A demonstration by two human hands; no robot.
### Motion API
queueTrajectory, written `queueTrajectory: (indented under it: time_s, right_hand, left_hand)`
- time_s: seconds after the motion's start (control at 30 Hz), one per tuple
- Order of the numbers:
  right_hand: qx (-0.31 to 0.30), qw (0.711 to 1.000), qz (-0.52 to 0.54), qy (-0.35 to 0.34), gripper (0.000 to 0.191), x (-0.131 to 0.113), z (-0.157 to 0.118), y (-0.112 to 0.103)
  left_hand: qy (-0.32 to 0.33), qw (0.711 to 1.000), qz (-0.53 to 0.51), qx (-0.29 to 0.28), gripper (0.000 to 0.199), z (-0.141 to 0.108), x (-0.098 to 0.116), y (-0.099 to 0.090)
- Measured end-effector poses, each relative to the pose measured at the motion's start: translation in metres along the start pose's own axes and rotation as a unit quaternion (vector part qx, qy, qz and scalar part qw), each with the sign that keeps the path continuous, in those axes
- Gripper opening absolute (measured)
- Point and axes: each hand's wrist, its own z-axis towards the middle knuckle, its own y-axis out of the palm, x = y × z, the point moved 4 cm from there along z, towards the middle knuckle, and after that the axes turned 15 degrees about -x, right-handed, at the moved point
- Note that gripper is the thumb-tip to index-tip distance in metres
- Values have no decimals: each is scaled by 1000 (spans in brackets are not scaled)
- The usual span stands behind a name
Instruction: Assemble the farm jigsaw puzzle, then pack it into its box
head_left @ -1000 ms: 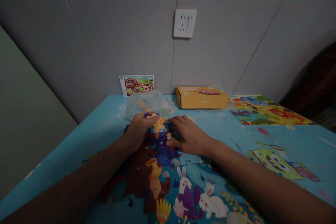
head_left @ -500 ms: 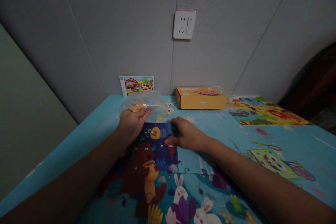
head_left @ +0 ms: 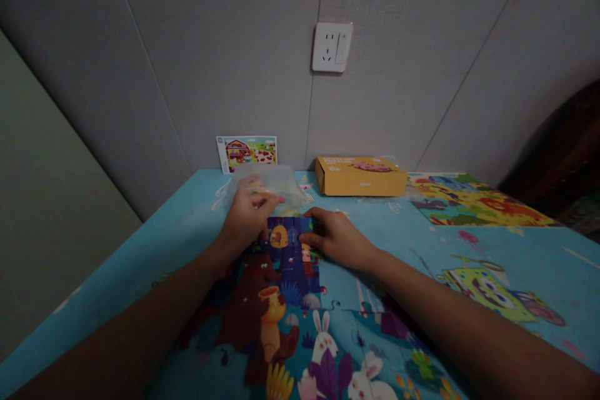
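Observation:
My left hand (head_left: 247, 212) is closed at the near side of a crumpled clear plastic bag (head_left: 284, 182), its fingers bent on the film and partly blurred. Something orange shows faintly by those fingers. My right hand (head_left: 340, 239) curves its thumb and fingers around a dark puzzle piece (head_left: 308, 255) at the upper right of the joined part. Below both hands lies a large, partly assembled puzzle (head_left: 281, 300) with a brown bear, a honey pot and white rabbits. A gap at its right side shows the blue tablecloth.
A yellow box (head_left: 363, 178) stands against the wall, with clear wrap around it. Left of it leans a farm picture card (head_left: 250, 151). A colourful animal puzzle (head_left: 482, 200) lies at the far right on the blue patterned tablecloth (head_left: 407, 225). A wall socket (head_left: 332, 47) is above.
My left hand has shifted slightly up and right, and its fingers have moved at the bag, which is bunched differently. The right hand stays at the puzzle edge.

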Motion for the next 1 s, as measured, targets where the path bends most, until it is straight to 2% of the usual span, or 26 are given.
queueTrajectory:
  time_s: [0.1,0.2,0.27,0.37,0.43,0.53,0.67,0.8,0.9,1.0]
  right_hand:
    - [2,999,40,-7,24,1,0,1]
    - [-19,994,111,0,24,4,0,5]
    - [-58,982,178,11,30,6,1,10]
    - [-105,959,261,18,36,8,2,15]
    - [-113,955,275,23,31,10,2,15]
    - [-116,961,249,27,20,15,3,10]
    - [-113,973,199,31,15,23,3,-3]
    - [-125,975,181,26,14,25,3,-10]
    - [-107,981,160,28,14,23,3,-8]
    - [-71,979,185,43,12,20,3,-2]
  left_hand:
    - [55,985,155,-42,28,-3,3,4]
    - [40,957,244,-152,15,-4,-3,12]
    - [26,948,259,-185,16,-3,-7,13]
    - [14,950,253,-180,16,-2,-9,12]
    - [-1,956,238,-169,16,-1,-10,12]
    - [-36,968,195,-157,13,-3,-10,14]
    - [-94,970,137,-178,15,-8,-15,22]
    - [-106,968,114,-197,10,-9,-19,25]
    - [-103,966,114,-206,7,-8,-20,26]
    - [-100,968,104,-204,7,-8,-18,27]
